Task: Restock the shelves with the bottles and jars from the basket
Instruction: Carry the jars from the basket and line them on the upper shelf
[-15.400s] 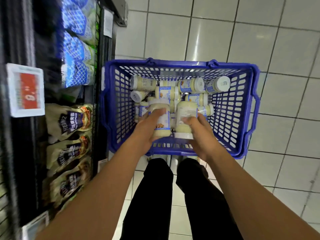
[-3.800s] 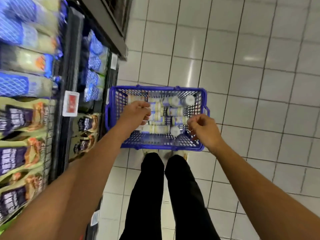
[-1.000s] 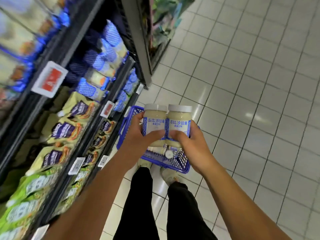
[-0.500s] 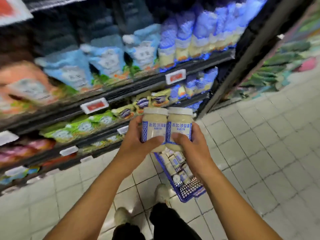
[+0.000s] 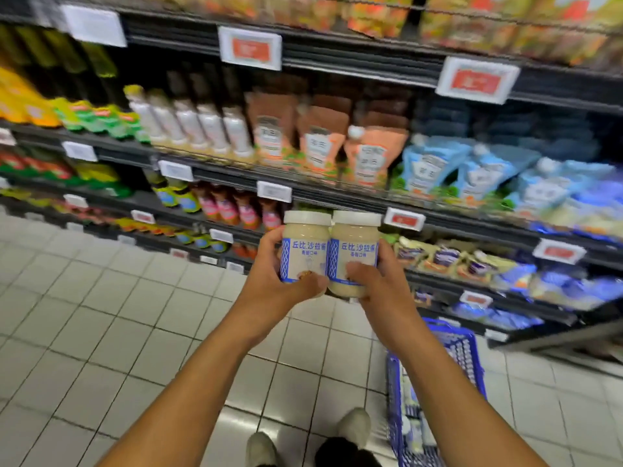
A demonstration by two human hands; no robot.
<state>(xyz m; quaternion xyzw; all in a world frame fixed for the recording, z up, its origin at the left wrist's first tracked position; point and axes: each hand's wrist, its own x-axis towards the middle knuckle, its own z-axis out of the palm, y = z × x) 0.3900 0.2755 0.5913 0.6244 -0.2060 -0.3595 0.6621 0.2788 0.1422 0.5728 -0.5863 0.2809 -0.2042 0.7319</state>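
I hold two cream-coloured jars with white lids and blue-and-white labels, upright and side by side, in front of the shelves. My left hand point(image 5: 274, 281) grips the left jar point(image 5: 305, 244) from its left and under side. The right jar point(image 5: 355, 247) sits in my right hand point(image 5: 377, 284), thumb across its label. The two jars touch each other. The blue plastic basket point(image 5: 467, 352) stands on the floor at the lower right, partly hidden behind my right forearm, with more jars inside it.
Dark shelves point(image 5: 337, 193) run across the view, stocked with bottles, orange pouches point(image 5: 320, 143) and blue pouches point(image 5: 431, 166), with red-and-white price tags along the edges. White tiled floor point(image 5: 101, 315) spreads to the left and below. My shoes show at the bottom.
My view has swung left along the shelves, and the basket now lies at the lower right. Both hands keep the same grip on the two jars, held at about the same height.
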